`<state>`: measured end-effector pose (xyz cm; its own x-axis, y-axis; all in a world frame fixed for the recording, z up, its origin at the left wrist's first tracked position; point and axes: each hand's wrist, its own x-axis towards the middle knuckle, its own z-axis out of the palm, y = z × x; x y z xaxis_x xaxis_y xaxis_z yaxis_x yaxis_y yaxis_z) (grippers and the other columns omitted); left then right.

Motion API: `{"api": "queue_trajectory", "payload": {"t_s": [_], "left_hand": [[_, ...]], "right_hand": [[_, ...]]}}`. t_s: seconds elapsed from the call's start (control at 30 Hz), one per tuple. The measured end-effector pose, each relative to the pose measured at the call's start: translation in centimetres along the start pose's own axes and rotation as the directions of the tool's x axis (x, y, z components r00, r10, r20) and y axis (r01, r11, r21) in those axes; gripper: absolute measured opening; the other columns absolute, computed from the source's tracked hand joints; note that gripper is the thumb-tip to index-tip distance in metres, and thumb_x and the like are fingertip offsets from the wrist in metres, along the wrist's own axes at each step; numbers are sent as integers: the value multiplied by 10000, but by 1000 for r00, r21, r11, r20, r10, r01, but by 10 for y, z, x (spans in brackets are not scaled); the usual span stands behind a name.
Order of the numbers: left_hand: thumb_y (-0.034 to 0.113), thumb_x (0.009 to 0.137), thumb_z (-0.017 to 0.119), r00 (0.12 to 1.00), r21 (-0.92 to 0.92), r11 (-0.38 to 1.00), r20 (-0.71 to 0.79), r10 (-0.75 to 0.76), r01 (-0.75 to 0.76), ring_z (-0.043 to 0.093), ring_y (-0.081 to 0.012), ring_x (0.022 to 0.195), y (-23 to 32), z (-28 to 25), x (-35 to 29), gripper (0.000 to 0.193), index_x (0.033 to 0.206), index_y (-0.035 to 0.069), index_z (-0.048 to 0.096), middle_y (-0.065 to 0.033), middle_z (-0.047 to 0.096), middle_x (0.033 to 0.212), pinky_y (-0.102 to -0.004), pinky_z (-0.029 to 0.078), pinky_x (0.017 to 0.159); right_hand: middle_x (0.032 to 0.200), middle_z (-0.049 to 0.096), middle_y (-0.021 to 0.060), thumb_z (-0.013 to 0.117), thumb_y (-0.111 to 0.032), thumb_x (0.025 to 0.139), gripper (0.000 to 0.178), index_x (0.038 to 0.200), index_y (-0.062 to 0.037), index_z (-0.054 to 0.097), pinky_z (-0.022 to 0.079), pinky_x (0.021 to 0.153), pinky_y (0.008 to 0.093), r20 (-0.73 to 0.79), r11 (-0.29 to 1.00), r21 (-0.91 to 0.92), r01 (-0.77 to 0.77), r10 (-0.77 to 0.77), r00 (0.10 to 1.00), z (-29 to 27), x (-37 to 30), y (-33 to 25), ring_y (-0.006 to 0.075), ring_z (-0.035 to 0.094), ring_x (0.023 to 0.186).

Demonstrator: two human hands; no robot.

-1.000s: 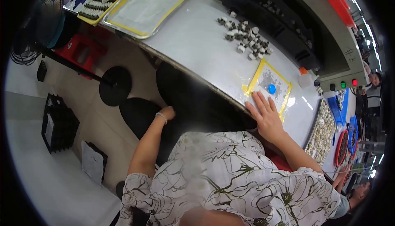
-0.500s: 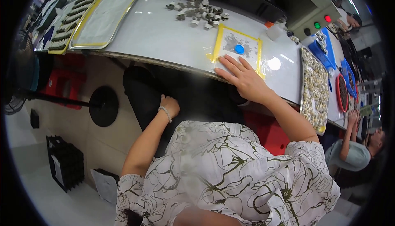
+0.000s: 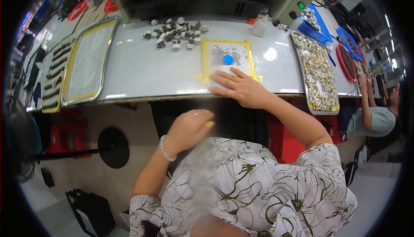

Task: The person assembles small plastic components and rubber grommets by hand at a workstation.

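My right hand point(image 3: 246, 91) lies flat at the table's front edge with its fingers spread. Its fingertips rest on the lower part of a white sheet point(image 3: 215, 66) bordered with yellow tape. Small grey bits and a round blue cap-like piece point(image 3: 228, 59) are on that sheet, just beyond the fingers. My left hand point(image 3: 189, 129), with a beaded bracelet at the wrist, is raised in front of my body, apart from the table. Its fingers are curled together and slightly blurred. Yellow shows at the fingertips; whether they hold anything is hidden.
A pile of small white-and-dark pieces point(image 3: 177, 34) lies behind the sheet, left of a white squeeze bottle point(image 3: 259, 26). Metal trays stand left point(image 3: 88, 60) and right point(image 3: 319, 73), the right one full of small pieces. Blue bins point(image 3: 317, 34) and a co-worker point(image 3: 373, 112) are farther right.
My left hand has risen from my lap toward the table edge. My right hand stays on the sheet's lower edge, fingers slightly shifted. The view has tilted up, showing more of the cabinet behind.
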<state>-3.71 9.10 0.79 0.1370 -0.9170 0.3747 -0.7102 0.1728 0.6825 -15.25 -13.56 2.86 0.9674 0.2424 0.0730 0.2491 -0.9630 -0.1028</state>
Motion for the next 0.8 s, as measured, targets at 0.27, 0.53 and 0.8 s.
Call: {"api": "queue_trajectory", "payload": {"t_s": [0.27,0.53,0.8], "left_hand": [[87,771,628,946,357,890,-260,-196,283,474,-371,1108,-60,-64,34,353,1109,1,569,-201,516,1180,-426,394,924],[319,828,567,931,606,738,-11,-365,297,305,-395,1286,-60,-60,56,564,1305,47,440,-207,379,1357,-551,229,1033],[303,840,531,937,658,696,-43,-348,289,291,-384,1314,-59,-50,53,525,1280,26,460,-195,367,1388,-538,227,1038]], "right_hand": [[1447,331,85,420,-140,857,516,1367,-177,356,326,1049,414,-36,996,-40,81,-83,996,0,3,2,233,335,1325],[1475,268,108,415,-162,865,532,1387,-158,309,300,1068,441,70,987,151,49,-60,996,1,-3,20,247,303,1343],[1436,327,128,417,-159,881,431,1310,-119,400,327,1050,418,-49,973,206,100,-91,995,11,-2,24,255,324,1331]]}}
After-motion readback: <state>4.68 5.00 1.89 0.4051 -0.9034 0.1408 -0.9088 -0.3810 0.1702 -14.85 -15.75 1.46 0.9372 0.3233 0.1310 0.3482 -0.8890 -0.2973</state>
